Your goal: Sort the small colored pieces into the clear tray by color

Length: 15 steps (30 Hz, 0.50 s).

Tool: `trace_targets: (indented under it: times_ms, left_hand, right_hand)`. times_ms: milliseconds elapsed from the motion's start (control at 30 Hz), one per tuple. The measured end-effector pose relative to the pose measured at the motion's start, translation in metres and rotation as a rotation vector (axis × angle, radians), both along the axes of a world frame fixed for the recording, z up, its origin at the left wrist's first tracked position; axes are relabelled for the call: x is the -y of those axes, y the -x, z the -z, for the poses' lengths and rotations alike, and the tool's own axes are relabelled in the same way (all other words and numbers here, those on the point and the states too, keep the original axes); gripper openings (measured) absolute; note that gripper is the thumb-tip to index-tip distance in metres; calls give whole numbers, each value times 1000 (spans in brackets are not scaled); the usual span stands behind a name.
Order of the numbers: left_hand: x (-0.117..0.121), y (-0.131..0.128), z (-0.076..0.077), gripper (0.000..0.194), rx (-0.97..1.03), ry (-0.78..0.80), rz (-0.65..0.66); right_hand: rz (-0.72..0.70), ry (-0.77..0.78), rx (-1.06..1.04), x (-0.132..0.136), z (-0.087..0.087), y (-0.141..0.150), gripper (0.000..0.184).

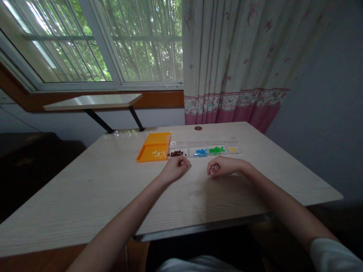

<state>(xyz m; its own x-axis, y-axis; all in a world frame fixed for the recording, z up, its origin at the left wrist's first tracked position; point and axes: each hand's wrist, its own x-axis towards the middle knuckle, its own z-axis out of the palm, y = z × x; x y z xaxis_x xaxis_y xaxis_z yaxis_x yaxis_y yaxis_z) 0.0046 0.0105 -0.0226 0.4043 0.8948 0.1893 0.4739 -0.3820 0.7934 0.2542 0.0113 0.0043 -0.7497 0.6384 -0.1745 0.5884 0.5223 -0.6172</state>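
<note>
My left hand [176, 167] rests on the table, its fingers curled into a loose fist with nothing showing in it. It lies just in front of a clear compartment with dark brown small pieces [177, 153]. My right hand [222, 166] is curled the same way, near the table surface, in front of the bright green pieces [217, 150]. Blue pieces [201, 152] and a few yellow pieces [232, 149] sit in other clear compartments of the row. At the left, an open orange case [154, 139] holds small white pieces [159, 154].
The pale wooden table [113, 196] has a round cable hole [198, 128] near its back edge. A raised shelf [96, 100] on black brackets stands at the back left. Behind are a barred window [144, 45] and a patterned curtain [227, 56].
</note>
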Motion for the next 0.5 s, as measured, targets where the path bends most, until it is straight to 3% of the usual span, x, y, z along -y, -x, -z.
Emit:
trace_targets:
  times_ms: [267,500]
  left_hand:
    - [9,-5,-8,16,-29,-96,82]
    - [18,-8,-12,16,-149,-360,171]
  right_hand:
    - [29,-7,-37,5,5,10,13]
    - [251,157,-471,9,10,36,25]
